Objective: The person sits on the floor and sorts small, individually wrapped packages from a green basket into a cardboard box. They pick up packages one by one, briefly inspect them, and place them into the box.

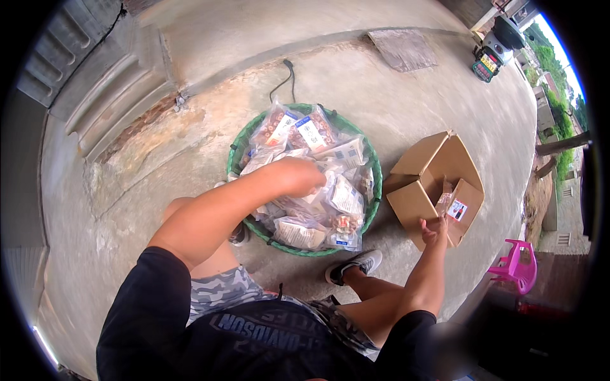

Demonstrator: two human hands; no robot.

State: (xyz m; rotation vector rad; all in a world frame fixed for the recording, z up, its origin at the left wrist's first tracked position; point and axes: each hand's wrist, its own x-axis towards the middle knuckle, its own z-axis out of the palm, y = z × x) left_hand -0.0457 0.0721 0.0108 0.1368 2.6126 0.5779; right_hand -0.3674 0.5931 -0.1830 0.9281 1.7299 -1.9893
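Observation:
My left hand [305,177] reaches into a round green woven basket [376,181] heaped with clear plastic food packets [347,196]. Its fingers are curled down among the packets and partly hidden, so a firm hold on one cannot be made out. Two packets [312,131] at the far side show brown ring-shaped pieces behind printed labels. To the right, an open cardboard box [410,155] stands tilted on the floor, its flaps spread. My right hand [434,231] grips its near edge, beside a flap with a picture sticker [457,210] and loose clear tape [445,196].
Beyond the basket, a dark cord [283,83] lies on the concrete floor [200,157]. Farther off are a flat grey board [402,50] and a parked scooter [498,50]. A pink plastic chair [522,269] stands at the right. My shoe [355,266] is close to the basket.

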